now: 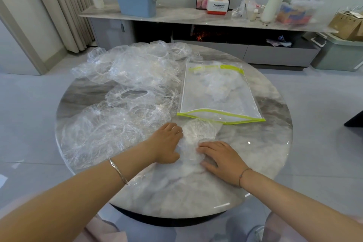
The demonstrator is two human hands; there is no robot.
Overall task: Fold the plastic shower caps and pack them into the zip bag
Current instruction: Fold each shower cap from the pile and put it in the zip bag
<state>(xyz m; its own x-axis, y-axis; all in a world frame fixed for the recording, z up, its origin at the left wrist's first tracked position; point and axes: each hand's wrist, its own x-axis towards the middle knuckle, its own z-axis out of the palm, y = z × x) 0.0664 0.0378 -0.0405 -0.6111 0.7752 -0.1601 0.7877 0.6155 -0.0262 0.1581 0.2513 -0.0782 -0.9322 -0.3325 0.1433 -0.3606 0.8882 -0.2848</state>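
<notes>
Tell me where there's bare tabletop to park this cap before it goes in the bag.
Best patch: bare table right of the right hand, on the near side of the zip bag. Another bare band runs along the near rim between the forearms. The left half is crowded with loose shower caps.
</notes>
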